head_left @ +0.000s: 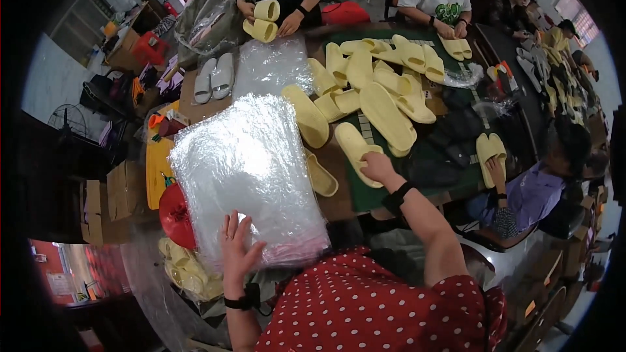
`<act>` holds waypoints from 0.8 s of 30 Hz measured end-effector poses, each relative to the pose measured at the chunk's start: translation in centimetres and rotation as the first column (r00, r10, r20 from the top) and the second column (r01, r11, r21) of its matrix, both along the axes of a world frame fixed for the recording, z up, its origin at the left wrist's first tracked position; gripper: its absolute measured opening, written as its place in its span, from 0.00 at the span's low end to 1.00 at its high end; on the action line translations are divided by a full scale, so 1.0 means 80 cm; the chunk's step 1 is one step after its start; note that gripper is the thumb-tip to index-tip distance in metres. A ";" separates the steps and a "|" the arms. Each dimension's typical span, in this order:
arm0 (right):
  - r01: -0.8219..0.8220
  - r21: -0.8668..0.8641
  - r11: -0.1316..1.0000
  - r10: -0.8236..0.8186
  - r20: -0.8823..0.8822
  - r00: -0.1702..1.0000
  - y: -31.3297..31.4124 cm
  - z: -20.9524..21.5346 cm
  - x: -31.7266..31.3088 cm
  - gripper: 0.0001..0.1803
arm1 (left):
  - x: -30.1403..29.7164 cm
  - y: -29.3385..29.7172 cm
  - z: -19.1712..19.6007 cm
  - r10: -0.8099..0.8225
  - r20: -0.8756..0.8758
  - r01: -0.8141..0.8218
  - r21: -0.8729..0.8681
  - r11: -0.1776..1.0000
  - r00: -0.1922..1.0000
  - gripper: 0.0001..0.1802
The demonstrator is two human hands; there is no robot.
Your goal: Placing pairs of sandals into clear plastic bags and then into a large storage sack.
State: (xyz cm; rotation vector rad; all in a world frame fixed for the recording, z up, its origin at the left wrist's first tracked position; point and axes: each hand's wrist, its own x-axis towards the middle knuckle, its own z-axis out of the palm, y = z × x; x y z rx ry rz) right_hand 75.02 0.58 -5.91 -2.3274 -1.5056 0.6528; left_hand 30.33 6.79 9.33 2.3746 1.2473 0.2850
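Note:
My left hand (236, 242) rests with fingers spread at the near edge of a thick stack of clear plastic bags (241, 163). Out to the right, my right hand (378, 168) is closed on the near end of a pale yellow slipper (350, 142). That slipper lies at the front of a loose pile of yellow slippers (385, 107), some sole up and some showing their straps. Between the bag stack and the held slipper lies another yellow slipper (321, 175), partly covered by the stack.
A pair of grey slippers (214, 78) and more plastic bags (274, 65) lie beyond the stack. A red round thing (177, 215) sits left. Bagged slippers (186, 267) are below it. Across and right of the table, other people handle yellow slippers (490, 153).

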 end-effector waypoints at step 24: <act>0.414 0.300 0.859 -0.050 -0.756 0.652 0.144 0.009 -0.019 0.27 | -0.003 -0.006 -0.001 0.009 -0.015 -0.008 0.033 0.999 1.000 0.36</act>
